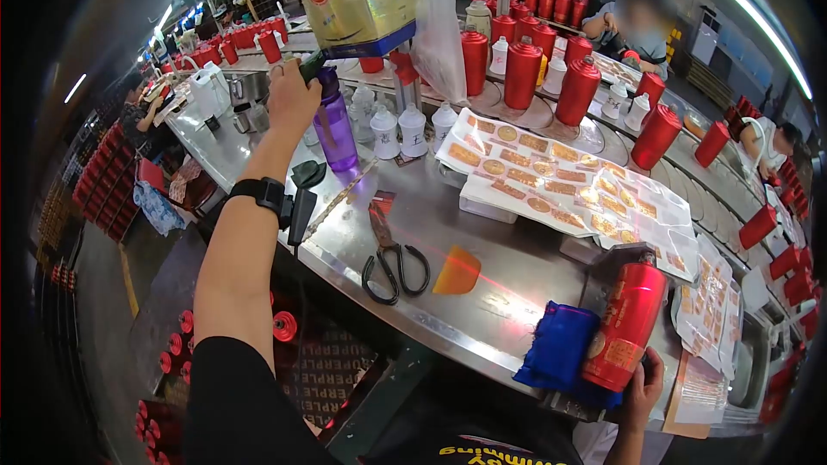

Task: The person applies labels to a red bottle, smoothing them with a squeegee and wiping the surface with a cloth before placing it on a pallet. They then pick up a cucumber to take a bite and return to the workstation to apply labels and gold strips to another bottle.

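Note:
My left hand [293, 96] is stretched out to the far side of the bench, its fingers closed around a dark green object [313, 66] whose kind I cannot make out. Just right of it stands a purple water bottle [336, 131]. At the near right, a red bottle [624, 327] with a gold label leans tilted on a blue cloth [558, 346]. My right hand [644, 386] grips this bottle near its lower end; some of the fingers are hidden.
Black-handled scissors [395, 260] and an orange scraper-like piece [457, 270] lie on the metal bench [500, 245]. Sheets of gold labels [551, 172] cover the middle right. White jars [413, 131] and a yellow box [366, 13] stand behind. Red bottles line a conveyor; other people sit beyond.

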Available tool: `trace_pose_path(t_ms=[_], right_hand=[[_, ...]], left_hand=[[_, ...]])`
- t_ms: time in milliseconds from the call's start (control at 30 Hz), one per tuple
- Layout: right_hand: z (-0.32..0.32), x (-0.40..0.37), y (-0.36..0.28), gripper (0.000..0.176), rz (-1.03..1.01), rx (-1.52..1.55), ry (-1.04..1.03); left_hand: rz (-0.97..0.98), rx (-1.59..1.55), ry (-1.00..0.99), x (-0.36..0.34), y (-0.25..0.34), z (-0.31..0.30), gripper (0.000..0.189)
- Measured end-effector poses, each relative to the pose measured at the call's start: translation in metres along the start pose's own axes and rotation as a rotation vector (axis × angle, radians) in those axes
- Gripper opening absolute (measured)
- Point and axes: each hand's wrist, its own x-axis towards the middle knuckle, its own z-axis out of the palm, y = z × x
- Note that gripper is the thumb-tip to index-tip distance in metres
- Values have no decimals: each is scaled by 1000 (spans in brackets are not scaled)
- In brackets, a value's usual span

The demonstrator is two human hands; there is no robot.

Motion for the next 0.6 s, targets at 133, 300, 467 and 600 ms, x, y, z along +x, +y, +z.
trace_pose_path(t_ms=[133,300,467,600], right_hand=[[1,1,2,36,3,11,-3],[-3,0,10,39,22,53,-8],[6,-1,-5,44,-76,-194,72],[9,-4,-19,45,-165,-209,89]], left_hand=[[18,74,56,-4,5,-6,53],[154,87,318,-9,9,-22,57],[262,-311,345,-53,52,-63,56],[194,-921,43,-137,133,-120,46]])
